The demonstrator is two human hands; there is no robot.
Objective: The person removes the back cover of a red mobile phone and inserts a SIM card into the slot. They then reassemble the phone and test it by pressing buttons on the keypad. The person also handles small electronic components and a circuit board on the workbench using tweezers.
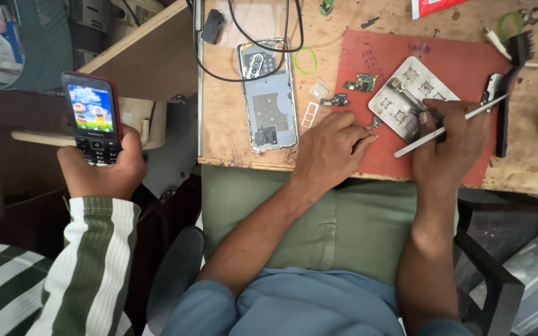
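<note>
— Pinching a small metal part (pixel 373 124) at the corner of the metal holder plate (pixel 411 99) with my left hand (pixel 331 149), fingers drawn narrow around it, while my right hand (pixel 449 140) is closed on a thin silver tool (pixel 449 126), held like a pen across the plate.

— What worries you from there?

— I'd say the tool tip could skid off the plate if I press at a slant, and scratch whatever is clamped there. The small part is barely gripped; a twitch could flick it off the red mat (pixel 406 155) and onto my lap, since both hands work close to the table's near edge.

— Anything else close by?

— Two little green circuit boards (pixel 361 81) lie loose on the mat just beyond my left hand, with a white card tray (pixel 310 114) beside them. A sweep of my wrist could push them around. The opened phone (pixel 269 96) lies back-up to the left, black cables (pixel 263 37) looped over its top.

— And the bench itself?

— A scuffed wooden table (pixel 225 124), cluttered: a black brush (pixel 510 93) at the right, a green rubber band (pixel 306 60), blue tools at the far right edge. To my left someone in a green-and-white striped sleeve (pixel 88 261) holds a red keypad phone (pixel 91 118), screen lit; a bump from there could jog my elbow.
</note>
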